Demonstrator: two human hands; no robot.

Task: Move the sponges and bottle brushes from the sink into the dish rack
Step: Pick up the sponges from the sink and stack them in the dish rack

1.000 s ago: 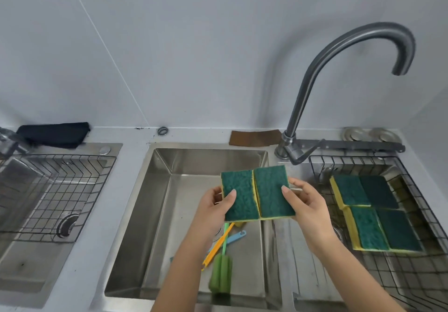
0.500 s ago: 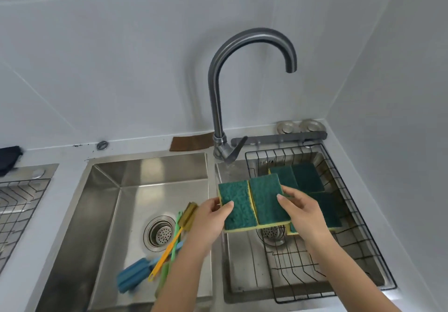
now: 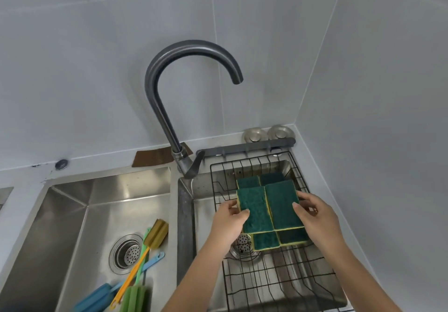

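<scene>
My left hand (image 3: 229,222) grips one green-and-yellow sponge (image 3: 255,208) and my right hand (image 3: 315,217) grips a second sponge (image 3: 282,203). Both are held side by side, green face up, just above several like sponges (image 3: 266,240) lying in the black wire dish rack (image 3: 266,285) in the right basin. Three bottle brushes lie in the left sink (image 3: 101,205): an orange-handled one with a mustard head (image 3: 156,231), a blue one (image 3: 95,298) and a green one (image 3: 133,297).
A curved grey faucet (image 3: 160,108) rises between the basins, its spout over the rack's far end. A grey rail (image 3: 244,148) and two metal caps (image 3: 266,133) sit behind the rack. The wall corner stands close on the right. A drain strainer (image 3: 127,253) lies in the left sink.
Both hands have carried the two sponges rightward from above the left sink to over the sponges in the dish rack. My view has swung right with them.
</scene>
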